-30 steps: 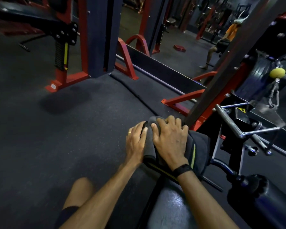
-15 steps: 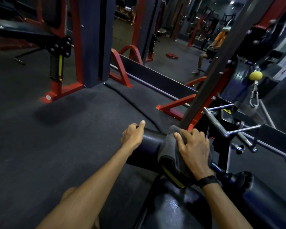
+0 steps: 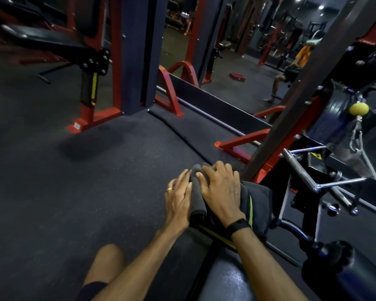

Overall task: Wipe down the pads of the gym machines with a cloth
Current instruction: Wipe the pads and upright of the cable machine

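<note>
A dark grey cloth (image 3: 257,203) with a yellow stripe is draped over the black roller pad at the front of the machine, hiding most of it. My right hand (image 3: 223,193) lies on top of the cloth, fingers curled into its bunched left end. My left hand (image 3: 178,202) rests against that same end with fairly straight fingers, touching the cloth's fold. The black seat pad (image 3: 226,283) shines just below my forearms. A second black roller pad (image 3: 356,270) sits at the lower right.
A red and dark machine frame post (image 3: 291,118) rises just beyond my hands. A chrome cable handle (image 3: 313,181) and a yellow ball stop (image 3: 358,109) hang to the right. A bench (image 3: 52,42) stands far left. A mirror shows a person (image 3: 291,68).
My right hand slid the cloth from the roller's right part back to its left end. My left hand left the bare roller end and now rests against the cloth.
</note>
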